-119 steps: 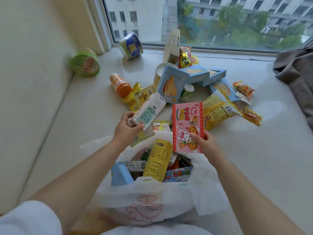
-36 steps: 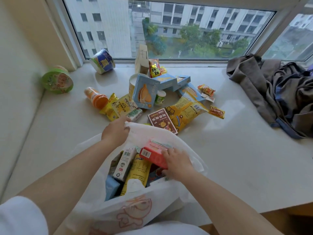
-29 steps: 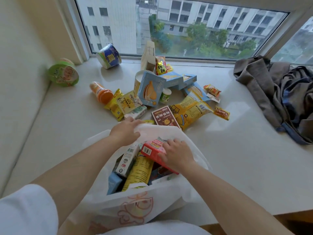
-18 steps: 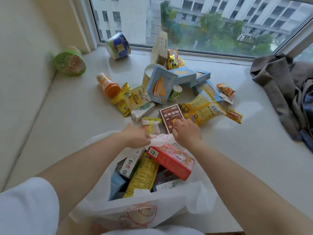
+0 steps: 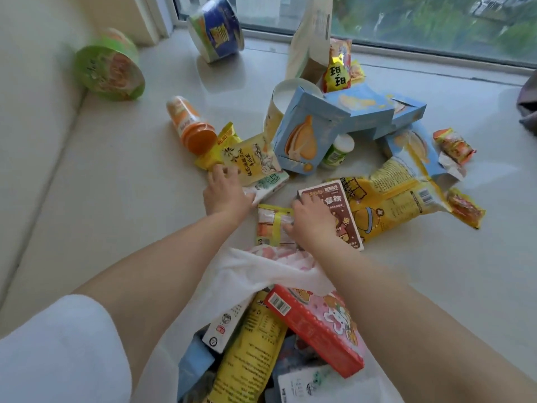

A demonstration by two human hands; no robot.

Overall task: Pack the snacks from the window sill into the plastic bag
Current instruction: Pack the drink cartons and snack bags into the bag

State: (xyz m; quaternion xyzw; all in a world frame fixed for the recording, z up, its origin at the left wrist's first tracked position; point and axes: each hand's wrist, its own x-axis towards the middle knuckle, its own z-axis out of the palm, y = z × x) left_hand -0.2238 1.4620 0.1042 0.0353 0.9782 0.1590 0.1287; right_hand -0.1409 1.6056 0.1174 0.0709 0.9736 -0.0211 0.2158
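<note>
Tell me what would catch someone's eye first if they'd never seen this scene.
Probably the bright heap of snacks on the window sill, with a tilted blue box at its middle. Next, both hands: the left hand rests on a white carton, the right hand on a brown box. Nearest the camera, a red and pink box sticks out of the white plastic bag.

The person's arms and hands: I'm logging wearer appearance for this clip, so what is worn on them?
Both forearms are bare. The left hand and right hand wear no gloves, and no rings, watch or bracelet show. A white short sleeve covers the left upper arm; the right arm's sleeve is out of view.
</note>
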